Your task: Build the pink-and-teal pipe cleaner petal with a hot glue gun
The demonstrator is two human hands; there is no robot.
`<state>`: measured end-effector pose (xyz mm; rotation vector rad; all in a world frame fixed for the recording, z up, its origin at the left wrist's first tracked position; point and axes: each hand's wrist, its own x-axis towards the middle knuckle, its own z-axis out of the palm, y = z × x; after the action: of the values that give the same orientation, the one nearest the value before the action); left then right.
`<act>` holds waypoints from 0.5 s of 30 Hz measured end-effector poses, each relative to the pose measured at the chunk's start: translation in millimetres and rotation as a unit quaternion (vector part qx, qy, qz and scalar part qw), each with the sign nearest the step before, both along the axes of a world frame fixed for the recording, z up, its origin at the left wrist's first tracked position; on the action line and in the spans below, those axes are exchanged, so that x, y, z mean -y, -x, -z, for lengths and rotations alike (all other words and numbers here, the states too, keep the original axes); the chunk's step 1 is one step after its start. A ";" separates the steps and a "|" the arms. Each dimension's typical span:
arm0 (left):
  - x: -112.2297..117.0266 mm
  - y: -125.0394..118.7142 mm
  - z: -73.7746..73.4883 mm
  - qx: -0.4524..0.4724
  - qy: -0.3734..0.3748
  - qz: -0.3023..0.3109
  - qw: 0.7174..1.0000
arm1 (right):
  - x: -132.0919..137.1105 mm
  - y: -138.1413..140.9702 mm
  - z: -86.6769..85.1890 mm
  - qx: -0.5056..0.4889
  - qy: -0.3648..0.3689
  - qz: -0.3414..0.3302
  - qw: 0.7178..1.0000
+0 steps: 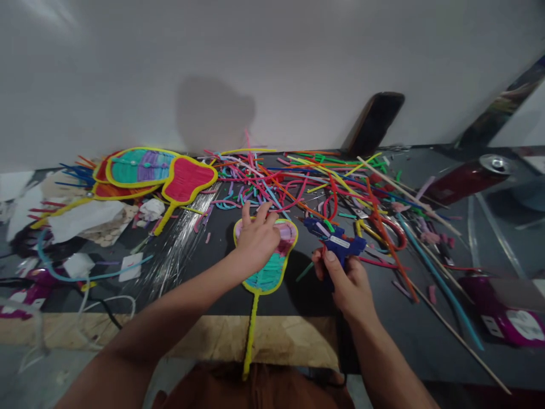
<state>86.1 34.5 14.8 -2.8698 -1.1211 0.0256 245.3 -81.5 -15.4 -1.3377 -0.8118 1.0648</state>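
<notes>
My left hand (259, 241) lies over the upper part of a yellow-rimmed pipe-cleaner piece (270, 274), with its fingers apart. Pink and lilac fill the top of that piece and teal the lower part; a yellow stem runs down past the table edge. The hand covers part of the pink area. In my right hand (347, 281) is a blue hot glue gun (343, 244), its nozzle pointing up and left, just right of the piece. Its handle is mostly hidden by my fingers.
Finished-looking pipe-cleaner shapes (147, 167) lie stacked at left. Loose pipe cleaners (293, 176) spread along the wall, with red-handled scissors (398, 234) among them. A phone (377, 122) leans on the wall. A can (472, 179) and purple device (506, 318) stand right.
</notes>
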 end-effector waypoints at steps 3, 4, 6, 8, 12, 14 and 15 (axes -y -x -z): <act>-4.6 9.4 -6.1 0.055 0.012 -0.025 0.998 | -0.3 0.2 0.4 0.006 -0.002 -0.001 1.000; -6.5 13.3 -8.7 0.075 0.020 -0.038 0.996 | -0.3 0.0 0.6 0.012 -0.002 -0.002 1.000; -9.3 21.0 -13.5 0.101 0.037 -0.059 0.992 | 0.0 -1.4 1.3 0.042 0.002 -0.009 0.999; -9.8 26.6 -16.4 0.110 0.046 -0.068 0.991 | 0.7 -4.6 2.2 0.108 0.011 -0.013 0.994; -5.7 26.6 -12.2 0.100 0.027 -0.050 0.993 | 1.9 -14.9 2.7 0.297 0.043 0.005 0.954; -3.8 21.4 -6.7 0.086 0.011 -0.020 0.996 | 1.5 -19.0 1.2 0.358 0.054 0.019 0.932; -3.1 18.0 -4.1 0.080 0.001 -0.006 0.997 | 1.3 -20.3 0.0 0.374 0.055 0.026 0.925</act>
<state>68.1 37.6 18.9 -2.9100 -1.1628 -0.2057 265.6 -82.8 -15.4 -1.8853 -1.2717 0.5372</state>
